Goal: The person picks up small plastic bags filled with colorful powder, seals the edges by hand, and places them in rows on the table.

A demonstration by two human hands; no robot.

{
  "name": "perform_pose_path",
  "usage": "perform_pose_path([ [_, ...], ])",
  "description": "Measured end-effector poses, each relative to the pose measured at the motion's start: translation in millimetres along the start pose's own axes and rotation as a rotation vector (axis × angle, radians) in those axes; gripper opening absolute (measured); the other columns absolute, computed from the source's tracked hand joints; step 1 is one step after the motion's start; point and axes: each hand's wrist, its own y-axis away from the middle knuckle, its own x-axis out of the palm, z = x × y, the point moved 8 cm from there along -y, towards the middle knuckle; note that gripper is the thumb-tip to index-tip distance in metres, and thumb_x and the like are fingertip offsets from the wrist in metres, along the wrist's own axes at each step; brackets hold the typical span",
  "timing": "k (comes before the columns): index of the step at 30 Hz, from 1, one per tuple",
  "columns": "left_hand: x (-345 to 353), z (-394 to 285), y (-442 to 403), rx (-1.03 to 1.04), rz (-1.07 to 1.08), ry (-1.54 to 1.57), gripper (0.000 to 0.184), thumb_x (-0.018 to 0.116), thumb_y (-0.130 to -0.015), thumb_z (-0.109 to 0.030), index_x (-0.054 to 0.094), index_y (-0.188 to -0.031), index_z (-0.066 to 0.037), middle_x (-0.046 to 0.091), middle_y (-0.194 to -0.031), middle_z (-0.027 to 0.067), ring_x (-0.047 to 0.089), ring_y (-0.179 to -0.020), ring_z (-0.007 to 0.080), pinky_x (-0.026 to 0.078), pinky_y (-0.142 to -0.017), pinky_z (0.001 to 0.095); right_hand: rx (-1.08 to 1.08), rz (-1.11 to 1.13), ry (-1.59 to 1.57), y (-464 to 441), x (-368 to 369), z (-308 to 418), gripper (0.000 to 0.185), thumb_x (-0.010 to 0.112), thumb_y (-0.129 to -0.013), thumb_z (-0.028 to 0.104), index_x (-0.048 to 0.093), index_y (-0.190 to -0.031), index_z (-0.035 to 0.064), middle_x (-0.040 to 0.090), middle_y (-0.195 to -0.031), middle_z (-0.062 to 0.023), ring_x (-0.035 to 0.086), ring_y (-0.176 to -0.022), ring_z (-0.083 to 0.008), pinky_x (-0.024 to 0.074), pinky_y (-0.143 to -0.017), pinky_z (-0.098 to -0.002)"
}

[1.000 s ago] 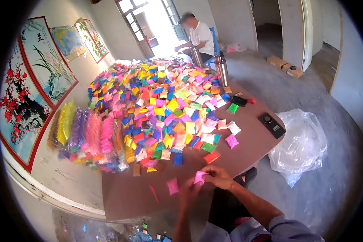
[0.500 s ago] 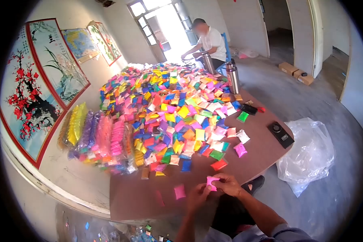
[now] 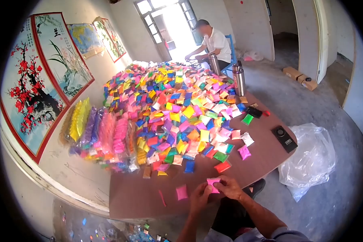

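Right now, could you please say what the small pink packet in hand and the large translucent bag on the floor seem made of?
Small pink packet: probably smooth plastic film, judging by its pillowy shape; contents unclear. Large translucent bag: thin, glossy plastic, most likely, given its creases and highlights.

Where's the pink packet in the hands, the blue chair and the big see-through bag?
Pink packet (image 3: 214,184): head view, on its face.
Blue chair (image 3: 232,49): head view, on its backrest.
See-through bag (image 3: 309,153): head view, on its middle.
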Motion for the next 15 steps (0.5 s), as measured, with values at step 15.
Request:
perform_pose_path([
  [15,3.9,-4.7,2.1,-0.053,0.034,0.157,0.022,0.064,-0.101,-0.019,0.072,-0.110,0.000,0.070,-0.096,0.0016,0.063,-0.088,0.0092,0.051,-0.081,0.0262,-0.036,-0.030,-0.039,7.6,5.9,13.5,0.018,0.064,-0.102,0.020,0.070,-0.107,0.0030,0.067,-0.088,-0.0033,0.063,-0.081,-0.0116,0.0527,-0.073,-0.0266],
])
